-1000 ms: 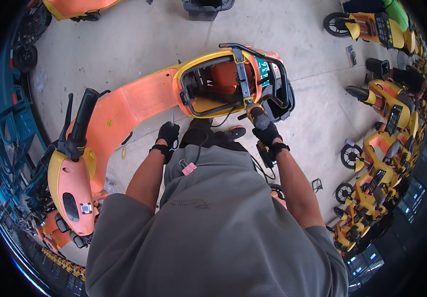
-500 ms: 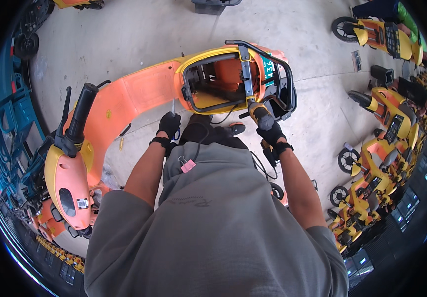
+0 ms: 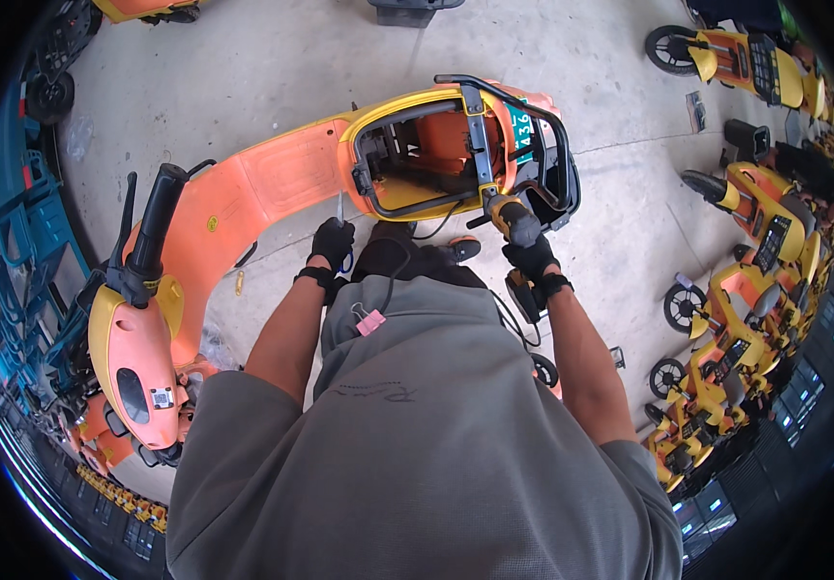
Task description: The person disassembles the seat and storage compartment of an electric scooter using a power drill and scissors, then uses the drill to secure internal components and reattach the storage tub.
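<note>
A yellow-and-black cordless drill (image 3: 513, 220) is gripped in my right hand (image 3: 533, 259), which wears a black glove. Its nose meets the near end of the grey metal crossbar (image 3: 478, 135) that spans the scooter's open seat bay. My left hand (image 3: 332, 242), gloved too, is closed round scissors (image 3: 341, 209); their pointed blade sticks up and a blue loop shows below the fist. The orange-and-yellow electric scooter (image 3: 291, 172) stretches across in front of me, handlebar at left and black rear rack (image 3: 568, 179) at right. The drill's bit is hidden.
Several yellow scooters (image 3: 760, 217) stand in a row at right. Teal plastic parts or crates (image 3: 25, 227) are stacked at left. A black bin (image 3: 407, 14) sits at the far edge. Black cables (image 3: 509, 319) hang near my legs. A small yellow item (image 3: 239, 282) lies on the floor.
The view has shifted slightly. Both hands keep their holds, and the drill stays at the crossbar's near end.
</note>
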Tool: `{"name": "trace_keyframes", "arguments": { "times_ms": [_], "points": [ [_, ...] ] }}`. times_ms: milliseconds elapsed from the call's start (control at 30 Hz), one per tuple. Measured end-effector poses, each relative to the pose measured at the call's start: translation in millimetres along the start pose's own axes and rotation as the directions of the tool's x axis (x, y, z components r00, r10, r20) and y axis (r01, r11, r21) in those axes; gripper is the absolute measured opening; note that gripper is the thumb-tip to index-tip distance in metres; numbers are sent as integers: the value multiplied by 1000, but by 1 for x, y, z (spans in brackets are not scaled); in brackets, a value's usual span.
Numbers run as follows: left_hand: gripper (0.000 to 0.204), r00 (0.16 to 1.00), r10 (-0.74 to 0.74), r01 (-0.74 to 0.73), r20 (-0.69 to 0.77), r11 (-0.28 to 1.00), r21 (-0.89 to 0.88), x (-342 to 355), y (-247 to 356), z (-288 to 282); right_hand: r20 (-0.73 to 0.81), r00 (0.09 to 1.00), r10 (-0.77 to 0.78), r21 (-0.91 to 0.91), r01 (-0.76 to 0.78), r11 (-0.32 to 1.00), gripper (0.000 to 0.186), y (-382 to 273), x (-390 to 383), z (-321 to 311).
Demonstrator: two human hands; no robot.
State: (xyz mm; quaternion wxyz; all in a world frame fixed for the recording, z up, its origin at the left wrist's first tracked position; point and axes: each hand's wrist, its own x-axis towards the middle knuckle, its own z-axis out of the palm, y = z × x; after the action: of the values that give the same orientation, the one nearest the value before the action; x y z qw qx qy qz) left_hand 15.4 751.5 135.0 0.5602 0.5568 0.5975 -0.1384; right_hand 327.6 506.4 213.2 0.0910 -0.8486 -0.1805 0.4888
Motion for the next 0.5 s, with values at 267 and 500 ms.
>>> {"name": "trace_keyframes", "arguments": {
  "times_ms": [267,500],
  "points": [
    [27,999,-19,19,41,1000,19,0,-4,-5,10,1000,1,-18,-1,1000,43,-8,-6,-4],
    [25,1000,28,-28,4,999,-22,-21,28,-12,-39,998,-52,-41,51,998,42,4,-7,1]
  ]
}}
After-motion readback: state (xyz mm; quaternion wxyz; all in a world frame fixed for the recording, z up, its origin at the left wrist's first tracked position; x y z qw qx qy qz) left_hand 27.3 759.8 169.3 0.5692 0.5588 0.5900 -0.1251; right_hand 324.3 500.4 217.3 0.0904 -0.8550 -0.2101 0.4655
